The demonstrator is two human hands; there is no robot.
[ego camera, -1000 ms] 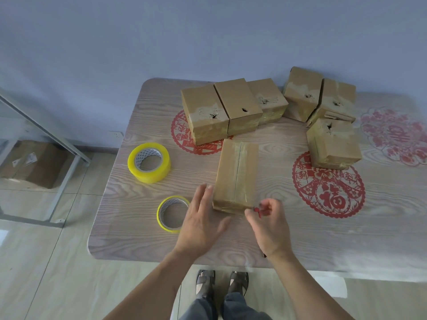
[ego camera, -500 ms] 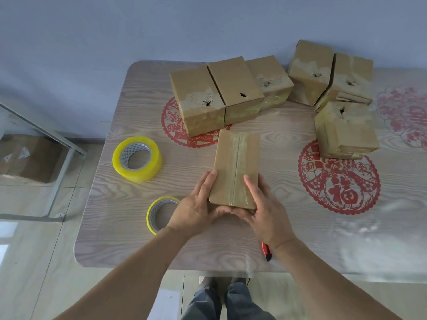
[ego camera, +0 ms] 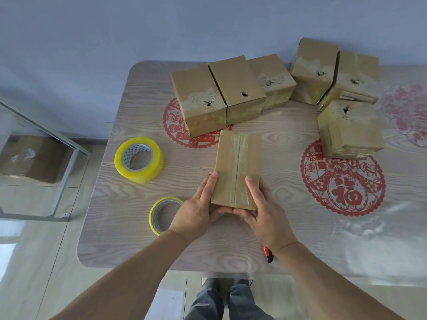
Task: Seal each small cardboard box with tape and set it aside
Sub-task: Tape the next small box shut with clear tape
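Both hands are on the taped cardboard box (ego camera: 236,169) at the middle of the wood-grain surface (ego camera: 138,239), lying flat with its sealed seam facing up. The left hand (ego camera: 196,213) clasps the near left corner, fingers (ego camera: 209,185) laid straight along the side wall and thumb tucked under the near end; the right hand (ego camera: 265,215) mirrors it, fingers reaching over the top face, thumb at the near edge. It looks light and stiff, corrugated board that should lift easily, though the glossy tape strip may be slick, so the bare cardboard sides are the safer hold. Six more boxes (ego camera: 233,93) crowd the far edge. A full tape roll (ego camera: 138,159) and a thinner one (ego camera: 161,214) sit to the left; a red utility knife (ego camera: 268,253) peeks out by the right wrist.
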